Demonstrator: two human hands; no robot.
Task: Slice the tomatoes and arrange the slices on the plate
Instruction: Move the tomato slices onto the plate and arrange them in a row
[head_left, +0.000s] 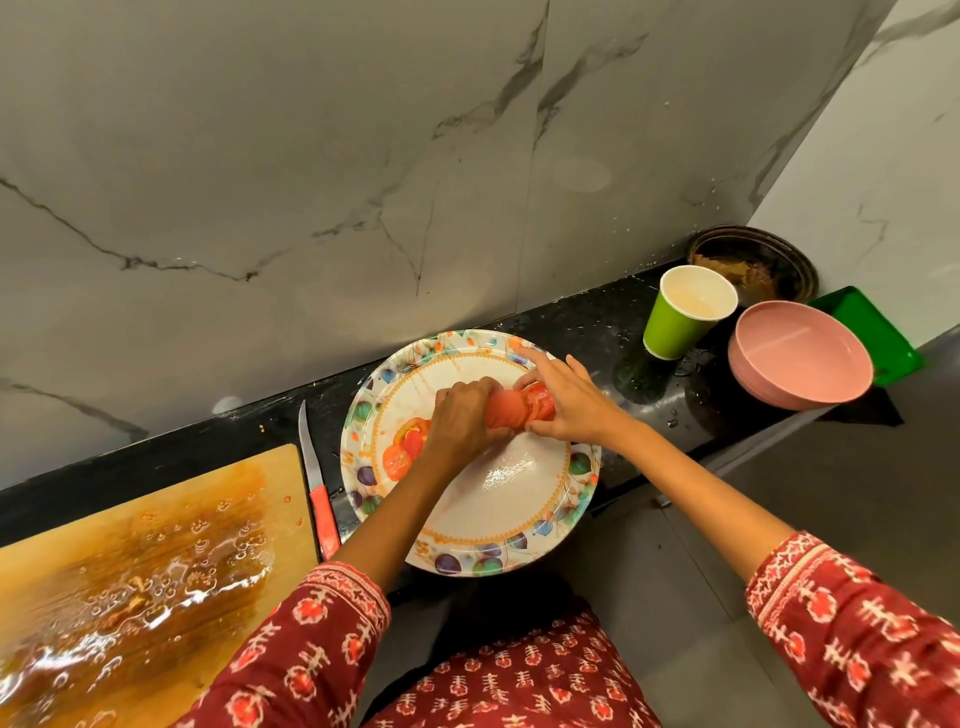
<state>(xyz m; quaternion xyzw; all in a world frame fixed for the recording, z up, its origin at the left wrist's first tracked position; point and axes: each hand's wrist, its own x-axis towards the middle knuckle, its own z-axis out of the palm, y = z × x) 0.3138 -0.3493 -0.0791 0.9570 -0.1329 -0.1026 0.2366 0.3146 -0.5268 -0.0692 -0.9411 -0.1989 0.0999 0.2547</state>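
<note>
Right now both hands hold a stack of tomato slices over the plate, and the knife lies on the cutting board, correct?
Not quite. The head view shows the knife on the dark counter, in the gap between the cutting board and the plate, not on the board. The rest holds: the left hand and right hand hold the tomato slices over the plate.
</note>
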